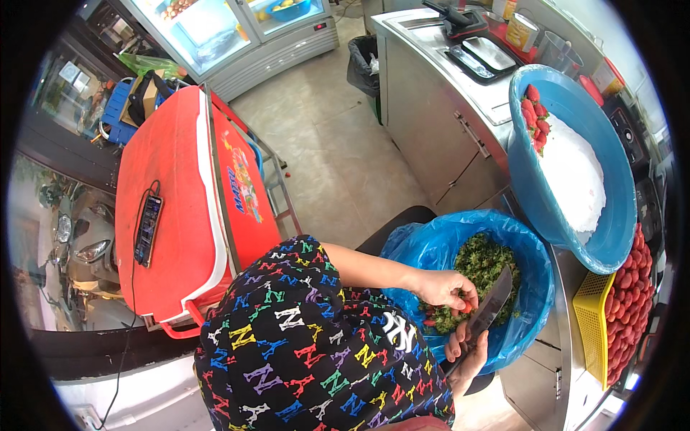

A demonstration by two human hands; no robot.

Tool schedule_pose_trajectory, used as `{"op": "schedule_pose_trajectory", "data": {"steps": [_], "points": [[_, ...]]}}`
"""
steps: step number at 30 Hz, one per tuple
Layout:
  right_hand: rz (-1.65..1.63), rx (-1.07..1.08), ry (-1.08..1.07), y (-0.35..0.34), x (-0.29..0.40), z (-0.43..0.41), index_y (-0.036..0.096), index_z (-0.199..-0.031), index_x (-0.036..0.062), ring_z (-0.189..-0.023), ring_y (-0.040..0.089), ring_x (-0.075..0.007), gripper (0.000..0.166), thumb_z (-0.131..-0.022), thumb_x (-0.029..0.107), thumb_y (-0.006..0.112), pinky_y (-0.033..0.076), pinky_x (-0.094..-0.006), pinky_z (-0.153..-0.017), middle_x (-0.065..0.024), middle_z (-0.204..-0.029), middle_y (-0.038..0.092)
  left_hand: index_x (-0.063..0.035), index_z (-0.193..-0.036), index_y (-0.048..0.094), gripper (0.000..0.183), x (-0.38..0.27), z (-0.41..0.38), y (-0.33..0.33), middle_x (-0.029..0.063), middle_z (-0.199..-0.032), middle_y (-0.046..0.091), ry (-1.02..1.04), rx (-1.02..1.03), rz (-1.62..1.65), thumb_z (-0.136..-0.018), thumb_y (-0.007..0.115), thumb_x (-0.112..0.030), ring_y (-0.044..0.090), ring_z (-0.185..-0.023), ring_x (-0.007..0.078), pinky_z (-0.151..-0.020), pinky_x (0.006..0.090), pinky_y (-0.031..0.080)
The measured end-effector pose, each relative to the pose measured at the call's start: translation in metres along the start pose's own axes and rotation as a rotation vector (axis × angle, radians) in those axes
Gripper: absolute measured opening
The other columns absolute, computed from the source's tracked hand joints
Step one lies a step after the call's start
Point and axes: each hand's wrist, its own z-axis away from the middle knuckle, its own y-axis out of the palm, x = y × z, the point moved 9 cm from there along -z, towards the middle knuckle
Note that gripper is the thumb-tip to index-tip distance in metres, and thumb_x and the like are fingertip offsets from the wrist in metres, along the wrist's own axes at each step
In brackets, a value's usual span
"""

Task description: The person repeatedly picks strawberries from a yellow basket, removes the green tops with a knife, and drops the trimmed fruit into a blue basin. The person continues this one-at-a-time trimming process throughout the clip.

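Note:
My left hand (447, 291) pinches a small red strawberry (467, 306), mostly hidden by the fingers. Just below it, my right hand (468, 353) grips the handle of a knife (491, 301), its broad blade pointing up and to the right. Both hands are over a round tub lined with a blue plastic bag (531, 339), which stands between my knees. Green strawberry tops (488, 258) lie heaped in the tub, with some red bits near my left hand.
At the right, a blue basin (571, 81) holds strawberries (533, 116) and a white mass. It overlaps a yellow basket (590, 323) heaped with strawberries (628, 312). A steel counter (426, 81) runs beyond. A red cooler (167, 215) with a phone (148, 230) on its lid stands left.

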Motion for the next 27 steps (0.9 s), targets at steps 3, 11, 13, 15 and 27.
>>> {"op": "schedule_pose_trajectory", "data": {"steps": [3,11,13,15,27], "points": [[-0.011,0.060,-0.005,0.009,0.001,0.004,0.040,-0.099,-0.0034,-0.043,0.037,-0.0104,0.050,-0.084,0.042,0.055,0.030,-0.0216,-0.032,-0.0064,-0.070,0.041,-0.0005,-0.106,0.052,0.021,0.002,0.000,0.000,0.0056,-0.092,0.055,-0.032,-0.003,0.044,-0.085,0.052,-0.002,0.060,-0.079,0.0130,-0.069,0.0250,0.046],[0.380,-0.025,-0.079,0.021,0.002,0.006,0.037,-0.116,0.0000,-0.045,0.041,-0.0092,0.054,-0.085,0.040,0.055,0.031,-0.0200,-0.037,-0.0044,-0.071,0.042,-0.0004,-0.102,0.051,0.021,0.005,0.002,-0.004,0.0038,-0.091,0.056,-0.076,-0.046,-0.001,-0.082,0.058,-0.004,0.059,-0.073,0.0097,-0.064,0.0237,0.046],[0.335,-0.007,-0.058,0.020,0.000,0.004,0.037,-0.115,-0.0008,-0.046,0.041,-0.0094,0.054,-0.085,0.041,0.055,0.031,-0.0201,-0.037,-0.0048,-0.071,0.042,-0.0011,-0.102,0.051,0.023,0.000,0.005,-0.003,0.0035,-0.090,0.056,-0.063,-0.033,-0.005,-0.081,0.060,-0.004,0.058,-0.073,0.0093,-0.064,0.0237,0.046],[0.297,0.023,-0.050,0.020,-0.001,0.004,0.040,-0.109,0.0009,-0.045,0.039,-0.0088,0.048,-0.086,0.041,0.053,0.031,-0.0192,-0.035,-0.0044,-0.071,0.041,-0.0014,-0.104,0.050,0.026,0.007,0.005,-0.004,0.0037,-0.090,0.056,-0.081,-0.038,0.074,-0.080,0.061,-0.003,0.058,-0.075,0.0096,-0.065,0.0236,0.046],[0.257,0.015,-0.068,0.018,-0.007,0.017,0.038,-0.094,0.0003,-0.045,0.039,-0.0113,0.045,-0.085,0.041,0.054,0.032,-0.0223,-0.034,-0.0066,-0.071,0.041,-0.0018,-0.096,0.049,0.028,0.012,0.017,0.005,0.0066,-0.093,0.055,-0.019,-0.083,0.100,-0.075,0.067,-0.004,0.059,-0.079,0.0135,-0.069,0.0256,0.048]]}}
